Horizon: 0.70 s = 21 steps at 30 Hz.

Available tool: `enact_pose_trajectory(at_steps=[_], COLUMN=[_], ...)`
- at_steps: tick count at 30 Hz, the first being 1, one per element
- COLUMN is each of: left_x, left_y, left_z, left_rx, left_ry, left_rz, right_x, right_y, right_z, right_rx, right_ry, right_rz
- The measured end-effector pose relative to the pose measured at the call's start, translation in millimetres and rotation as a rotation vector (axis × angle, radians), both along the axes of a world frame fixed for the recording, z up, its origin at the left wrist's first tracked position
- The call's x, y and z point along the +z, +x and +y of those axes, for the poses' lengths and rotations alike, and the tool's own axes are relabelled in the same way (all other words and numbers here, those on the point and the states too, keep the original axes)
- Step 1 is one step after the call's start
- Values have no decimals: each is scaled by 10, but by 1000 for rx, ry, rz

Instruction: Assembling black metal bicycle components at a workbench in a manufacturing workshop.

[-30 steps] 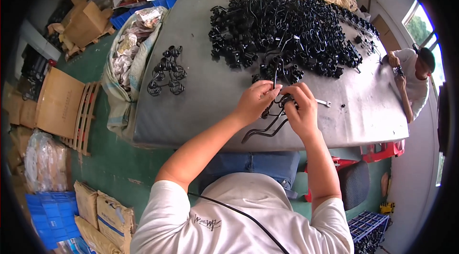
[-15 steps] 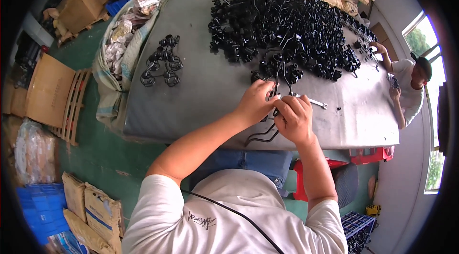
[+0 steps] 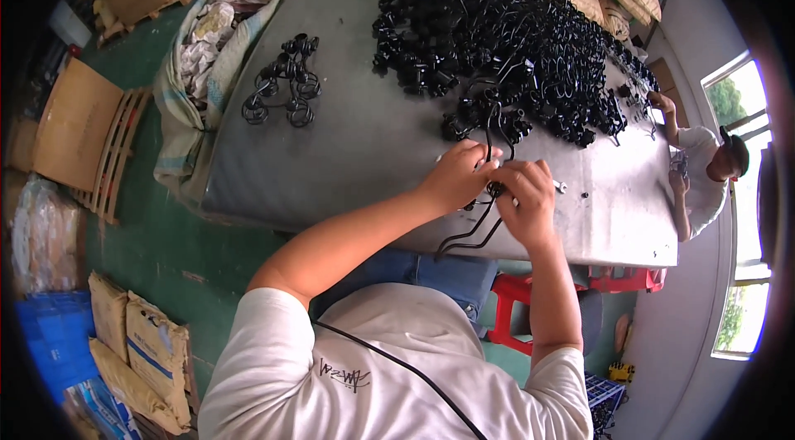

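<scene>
In front of the pile, my left hand (image 3: pixel 454 177) is closed with its fingertips pinched on a bent black rod (image 3: pixel 466 243). My right hand (image 3: pixel 527 195) has its fingers curled round the same rod, close against the left fingertips. A small dark rounded fitting (image 3: pixel 495 189) shows between the two hands; its details are hidden by the fingers. The rod's bent lower end hangs toward the table's near edge. Past my right hand, the end of a silver wrench (image 3: pixel 561 187) shows on the table, the rest being covered.
A large tangled pile of black bent rods (image 3: pixel 497 42) covers the far part of the grey table (image 3: pixel 348 142). A small group of black looped parts (image 3: pixel 286 84) lies at left, near a woven sack (image 3: pixel 178 121). A co-worker (image 3: pixel 704 175) handles parts at the right.
The whole view has shifted slightly. Both hands stay together on the rod, and my right hand now covers more of the wrench.
</scene>
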<state>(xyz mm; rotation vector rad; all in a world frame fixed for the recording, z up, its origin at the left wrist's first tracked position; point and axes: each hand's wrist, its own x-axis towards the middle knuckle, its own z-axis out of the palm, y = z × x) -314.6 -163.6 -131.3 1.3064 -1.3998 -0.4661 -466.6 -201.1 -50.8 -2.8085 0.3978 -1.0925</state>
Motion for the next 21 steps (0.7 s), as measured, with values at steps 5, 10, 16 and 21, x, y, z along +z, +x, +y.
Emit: enact_pose_trajectory(at_steps=[5, 10, 16, 21], left_x=[212, 178, 45, 92], left_y=[-62, -46, -12, 25], left_z=[70, 58, -27, -3], left_rx=[-179, -199, -45, -22], left_ry=[59, -113, 114, 184], left_rz=[-47, -63, 152, 183], right_x=[77, 66, -145, -215], right_y=[-167, -241, -206, -115], right_z=[-343, -367, 38, 312], right_rx=[-46, -197, -401, -461], right_ry=[721, 1219, 907, 571], right_rz=[-94, -337, -408, -432])
